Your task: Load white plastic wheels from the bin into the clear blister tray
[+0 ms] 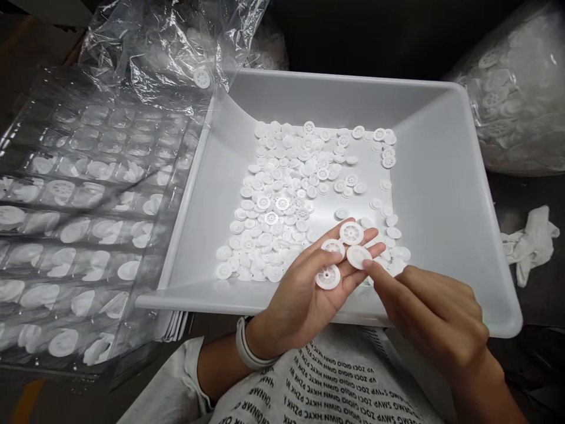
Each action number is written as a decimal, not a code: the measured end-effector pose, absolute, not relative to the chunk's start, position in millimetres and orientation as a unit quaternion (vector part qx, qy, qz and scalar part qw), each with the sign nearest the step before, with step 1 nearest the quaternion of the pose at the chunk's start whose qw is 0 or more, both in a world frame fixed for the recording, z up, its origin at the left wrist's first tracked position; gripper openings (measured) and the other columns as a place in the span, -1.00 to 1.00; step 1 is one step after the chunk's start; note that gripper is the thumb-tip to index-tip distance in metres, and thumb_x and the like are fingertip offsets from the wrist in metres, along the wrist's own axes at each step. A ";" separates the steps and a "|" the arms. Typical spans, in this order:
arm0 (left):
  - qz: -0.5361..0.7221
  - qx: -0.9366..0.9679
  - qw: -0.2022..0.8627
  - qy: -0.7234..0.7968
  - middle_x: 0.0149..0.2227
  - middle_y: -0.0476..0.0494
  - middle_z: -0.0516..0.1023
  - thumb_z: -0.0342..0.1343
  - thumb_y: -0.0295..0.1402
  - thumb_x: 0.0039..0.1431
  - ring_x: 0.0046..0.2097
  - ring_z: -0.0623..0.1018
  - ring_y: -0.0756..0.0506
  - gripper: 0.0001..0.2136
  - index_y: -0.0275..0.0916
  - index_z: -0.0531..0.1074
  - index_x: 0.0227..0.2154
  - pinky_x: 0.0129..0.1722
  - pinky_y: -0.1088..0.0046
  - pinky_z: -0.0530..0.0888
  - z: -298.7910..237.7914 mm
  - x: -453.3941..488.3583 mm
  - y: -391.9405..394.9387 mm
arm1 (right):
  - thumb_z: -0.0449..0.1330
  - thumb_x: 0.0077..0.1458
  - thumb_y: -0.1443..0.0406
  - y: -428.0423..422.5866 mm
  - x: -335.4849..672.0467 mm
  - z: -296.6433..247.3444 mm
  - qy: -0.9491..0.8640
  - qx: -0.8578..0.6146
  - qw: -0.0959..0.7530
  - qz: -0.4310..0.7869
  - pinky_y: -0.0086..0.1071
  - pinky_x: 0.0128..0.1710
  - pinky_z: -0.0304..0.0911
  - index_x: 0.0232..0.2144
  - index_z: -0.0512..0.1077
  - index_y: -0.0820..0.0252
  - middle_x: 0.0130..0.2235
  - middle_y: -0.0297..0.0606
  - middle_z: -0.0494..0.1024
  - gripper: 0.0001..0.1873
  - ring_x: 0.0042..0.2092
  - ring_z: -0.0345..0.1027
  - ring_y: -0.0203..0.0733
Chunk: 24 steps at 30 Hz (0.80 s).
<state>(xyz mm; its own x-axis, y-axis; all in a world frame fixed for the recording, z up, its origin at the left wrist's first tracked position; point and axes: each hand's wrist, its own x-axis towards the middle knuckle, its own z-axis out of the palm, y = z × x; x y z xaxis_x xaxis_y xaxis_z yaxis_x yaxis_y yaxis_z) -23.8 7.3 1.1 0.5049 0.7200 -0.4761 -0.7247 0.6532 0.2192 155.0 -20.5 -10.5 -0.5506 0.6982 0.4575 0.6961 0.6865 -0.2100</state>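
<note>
1. The left hand (pixel 300 300) lies palm up above the near edge of the white plastic tray (pixel 435 176). Its grip is open, fingers slightly spread, and four white spoked discs (pixel 327 277) rest loosely on the palm and fingers (each looks like a little wheel with a central hole).

2. The right hand (pixel 430 312) reaches in over the tray's near right corner, its fingers extended close together. Its fingertips (pixel 367 265) touch one disc lying on the left hand's fingers. The thumb is hidden, so I cannot tell whether this grip is closed on the disc.

3. A loose, single-layer spread of matching discs (pixel 282 200) covers the tray floor, running from mid-tray to just beyond the hands near the near edge. A few strays sit toward the right wall.

4. Beyond the tray's left edge lie clear blister sheets (pixel 88 206), with rows of pockets holding discs.

5. Behind the far left corner is a crumpled clear plastic bag (pixel 145 41), with a lone disc (pixel 202 78) on it. Past the far right corner sits a bulging bag of discs (pixel 516 100).

6. Off the right edge lies a crumpled white cloth (pixel 529 244). A white band (pixel 249 347) circles the left wrist, above a lettered shirt (pixel 326 377).
</note>
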 end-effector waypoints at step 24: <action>0.410 -0.019 0.873 0.264 0.22 -0.34 0.35 -0.05 -0.59 0.21 0.22 0.35 -0.27 -0.59 -0.38 0.28 0.13 0.28 0.22 0.25 0.9 -26.2 7.6 | 0.06 0.29 0.20 -57.2 150.7 15.0 -0.791 -0.507 0.272 0.207 -0.47 -0.51 0.29 -0.25 0.40 0.08 -0.40 -0.31 0.48 -0.85 -0.46 0.35 -0.34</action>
<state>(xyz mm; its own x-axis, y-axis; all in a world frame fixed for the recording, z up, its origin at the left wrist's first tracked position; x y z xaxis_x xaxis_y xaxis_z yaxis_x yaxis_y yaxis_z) -26.2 7.6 0.9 0.5242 0.7058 -0.4764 -0.7259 0.6629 0.1833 150.7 -57.2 15.0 -0.3378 0.9149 0.2212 0.6894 0.4004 -0.6036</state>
